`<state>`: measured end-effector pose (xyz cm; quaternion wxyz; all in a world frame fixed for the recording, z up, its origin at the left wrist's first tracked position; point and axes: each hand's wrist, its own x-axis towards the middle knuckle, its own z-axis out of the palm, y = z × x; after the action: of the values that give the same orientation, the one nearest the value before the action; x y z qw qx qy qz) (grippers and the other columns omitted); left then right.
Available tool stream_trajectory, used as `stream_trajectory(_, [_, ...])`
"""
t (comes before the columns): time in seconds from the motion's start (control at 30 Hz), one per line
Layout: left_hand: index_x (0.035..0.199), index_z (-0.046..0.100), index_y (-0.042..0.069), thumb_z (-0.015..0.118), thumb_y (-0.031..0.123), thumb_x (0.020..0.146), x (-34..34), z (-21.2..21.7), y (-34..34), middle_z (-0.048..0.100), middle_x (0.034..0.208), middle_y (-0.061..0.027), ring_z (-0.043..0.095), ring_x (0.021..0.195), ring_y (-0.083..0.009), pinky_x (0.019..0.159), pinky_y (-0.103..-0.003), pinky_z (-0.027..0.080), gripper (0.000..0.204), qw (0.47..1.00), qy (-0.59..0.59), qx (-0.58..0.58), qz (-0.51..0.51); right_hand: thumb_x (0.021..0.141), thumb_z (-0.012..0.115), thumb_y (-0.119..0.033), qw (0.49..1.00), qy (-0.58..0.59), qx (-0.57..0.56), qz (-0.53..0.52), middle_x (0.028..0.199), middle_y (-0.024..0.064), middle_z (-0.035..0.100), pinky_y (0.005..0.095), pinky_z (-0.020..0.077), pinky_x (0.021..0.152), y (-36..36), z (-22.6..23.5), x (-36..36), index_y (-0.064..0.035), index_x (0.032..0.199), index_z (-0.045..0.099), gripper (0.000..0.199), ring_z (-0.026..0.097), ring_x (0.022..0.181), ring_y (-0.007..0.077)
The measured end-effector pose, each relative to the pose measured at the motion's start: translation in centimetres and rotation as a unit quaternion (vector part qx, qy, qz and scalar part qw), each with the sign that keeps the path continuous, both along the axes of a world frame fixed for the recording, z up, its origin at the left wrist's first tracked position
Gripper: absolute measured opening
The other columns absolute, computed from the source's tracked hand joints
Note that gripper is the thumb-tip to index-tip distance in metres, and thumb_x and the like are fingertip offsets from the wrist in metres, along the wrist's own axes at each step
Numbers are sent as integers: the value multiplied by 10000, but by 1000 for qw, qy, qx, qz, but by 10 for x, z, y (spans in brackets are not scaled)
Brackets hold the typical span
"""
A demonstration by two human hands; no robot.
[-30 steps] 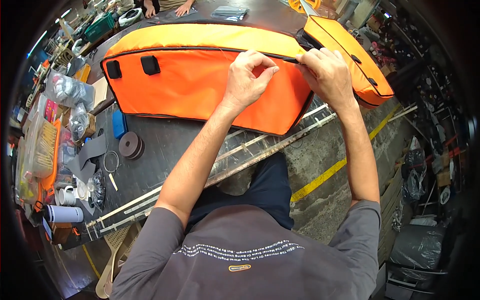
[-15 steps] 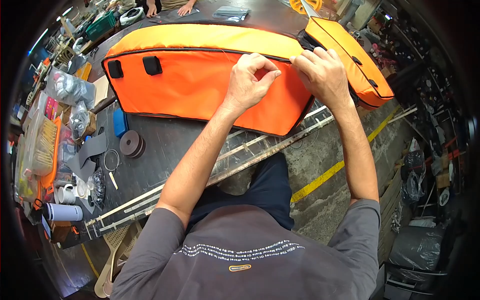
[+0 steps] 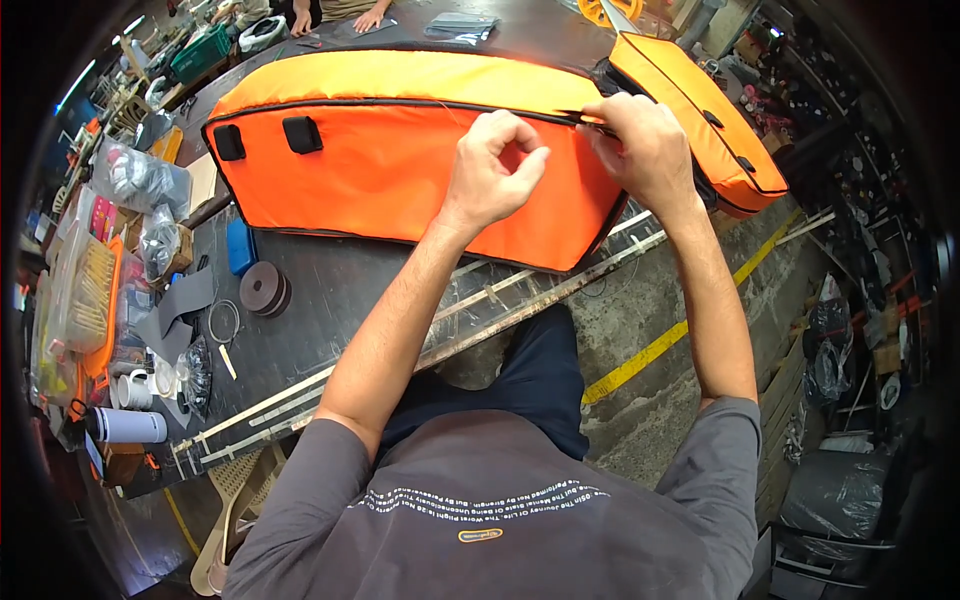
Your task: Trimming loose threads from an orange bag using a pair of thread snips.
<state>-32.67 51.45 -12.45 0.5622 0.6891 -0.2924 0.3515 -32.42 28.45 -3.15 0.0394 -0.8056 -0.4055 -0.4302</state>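
Note:
A large orange bag (image 3: 370, 175) with black piping lies on the dark worktable, its yellow-orange side panel (image 3: 400, 75) along the far edge. Two black tabs (image 3: 302, 134) sit on its left part. Above the bag's right half, my left hand (image 3: 492, 165) has thumb and forefinger curled close in a pinch; whatever is between them is too fine to make out. A loose thread (image 3: 447, 110) shows near the piping. My right hand (image 3: 645, 145) is closed at the bag's upper right corner, around what looks like a small dark pointed tool (image 3: 572, 116), mostly hidden by the fingers.
A second orange bag (image 3: 695, 115) lies at the right table end. On the left stand a brown tape roll (image 3: 265, 288), a blue box (image 3: 241, 247), a clear tub (image 3: 82, 290) and a white cup (image 3: 130, 426). Another person's hand (image 3: 370, 18) rests at the far edge.
My right hand has tilted and shifted slightly left, so the dark pointed tip shows more clearly beside its fingers. The left hand has drawn slightly left and down.

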Motion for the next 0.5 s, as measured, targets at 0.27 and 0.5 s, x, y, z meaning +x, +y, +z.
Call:
stream_trajectory(0.27, [943, 756, -8, 933, 98, 857, -8, -6, -7, 753, 913, -106, 742, 810, -195, 754, -331, 608, 224, 987, -12, -32, 158, 1001, 859, -274, 952, 211, 220, -37, 855, 105, 755, 349, 591, 678, -2, -12, 18, -41, 1186, 699, 337, 739, 729, 209])
stream_trajectory(0.5, [976, 805, 11, 899, 100, 883, 10, -6, -16, 779, 896, -94, 774, 824, -208, 749, -343, 622, 160, 970, -23, 16, 242, 995, 866, -298, 956, 166, 242, -26, 892, 96, 766, 357, 601, 690, 2, -19, 27, -53, 1186, 703, 351, 738, 731, 210])
